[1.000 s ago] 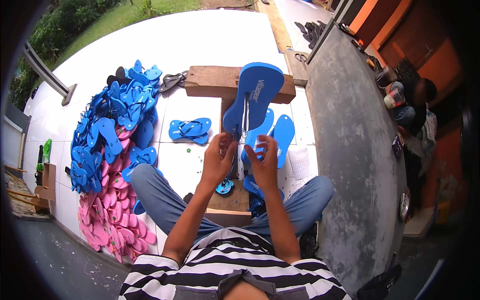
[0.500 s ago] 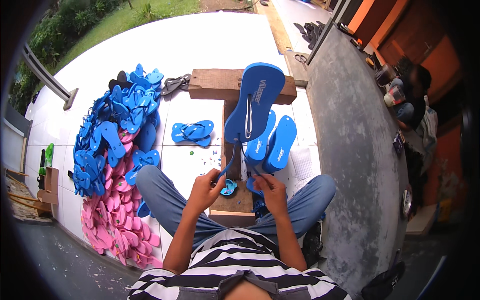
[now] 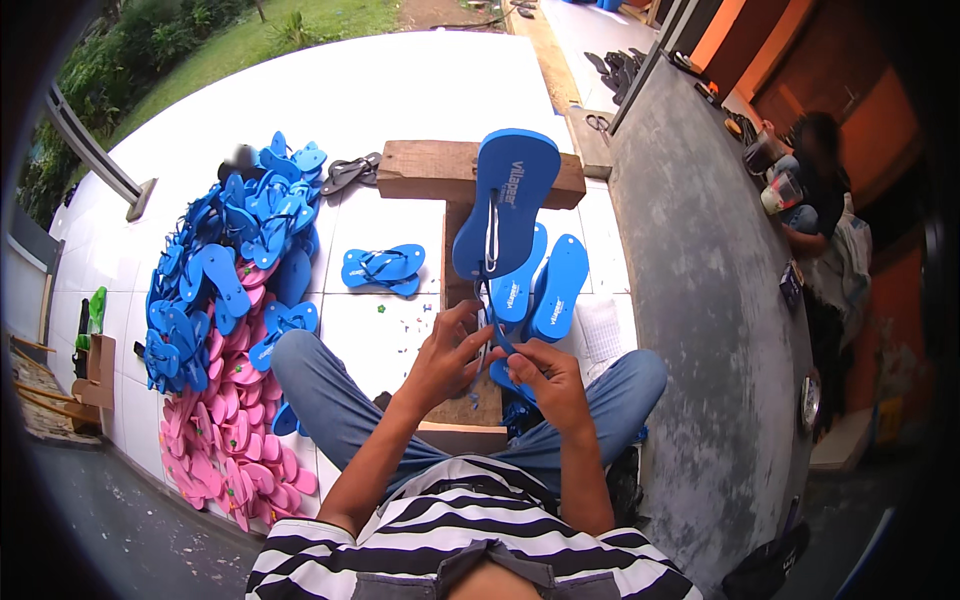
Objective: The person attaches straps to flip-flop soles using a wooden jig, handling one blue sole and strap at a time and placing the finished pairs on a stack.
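Close by, blue sole (image 3: 515,215), beyond left grip (image 3: 447,352)

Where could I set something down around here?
The widest bare patch is the white floor between the wooden crosspiece and the grass; the grey strip right of the floor also looks open. Crowded: the piled blue sandals and pink sandals at left, and around the left hand and right hand.

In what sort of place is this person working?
Probably a small open-air sandal workshop: a pile of blue and pink flip-flops, a T-shaped wooden stand, and grass beyond the tiled floor.
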The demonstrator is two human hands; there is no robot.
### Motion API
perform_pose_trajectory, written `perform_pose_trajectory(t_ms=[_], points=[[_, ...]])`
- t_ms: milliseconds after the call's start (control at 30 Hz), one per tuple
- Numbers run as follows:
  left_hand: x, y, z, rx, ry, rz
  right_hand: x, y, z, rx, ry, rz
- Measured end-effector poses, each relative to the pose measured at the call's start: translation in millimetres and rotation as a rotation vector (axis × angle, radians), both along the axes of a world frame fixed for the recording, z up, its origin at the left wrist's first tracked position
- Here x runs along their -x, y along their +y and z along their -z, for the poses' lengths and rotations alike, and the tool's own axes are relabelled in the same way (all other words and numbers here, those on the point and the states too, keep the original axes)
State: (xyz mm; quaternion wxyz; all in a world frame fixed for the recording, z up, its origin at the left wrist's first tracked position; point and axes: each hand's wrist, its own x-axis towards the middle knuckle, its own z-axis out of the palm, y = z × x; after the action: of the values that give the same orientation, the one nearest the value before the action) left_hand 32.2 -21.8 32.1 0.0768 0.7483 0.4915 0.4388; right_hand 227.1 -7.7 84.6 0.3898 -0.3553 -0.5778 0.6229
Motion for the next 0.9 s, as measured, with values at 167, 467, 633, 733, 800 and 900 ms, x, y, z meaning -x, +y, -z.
perform_pose_trajectory(t_ms=[167,467,633,733,800,900], points=[[7,-6,-9,0.026,-0.652,-0.025,-14,7,14,-0.065,-0.195,0.214],[14,14,-56,0.257,-0.660,0.130,5,38,-10,-0.299,-0.158,0.156],[1,18,-67,0.364,-0.897,0.245,37,47,-22,-0.009,0.266,-0.135],[7,19,-67,0.442,-0.974,0.326,47,57,-18,0.033,0.535,-0.200],[12,20,-66,0.532,-1.036,0.354,51,65,-6,0.023,0.642,-0.225],[16,23,-62,0.522,-1.039,0.359,58,73,4,-0.048,0.693,-0.209]])
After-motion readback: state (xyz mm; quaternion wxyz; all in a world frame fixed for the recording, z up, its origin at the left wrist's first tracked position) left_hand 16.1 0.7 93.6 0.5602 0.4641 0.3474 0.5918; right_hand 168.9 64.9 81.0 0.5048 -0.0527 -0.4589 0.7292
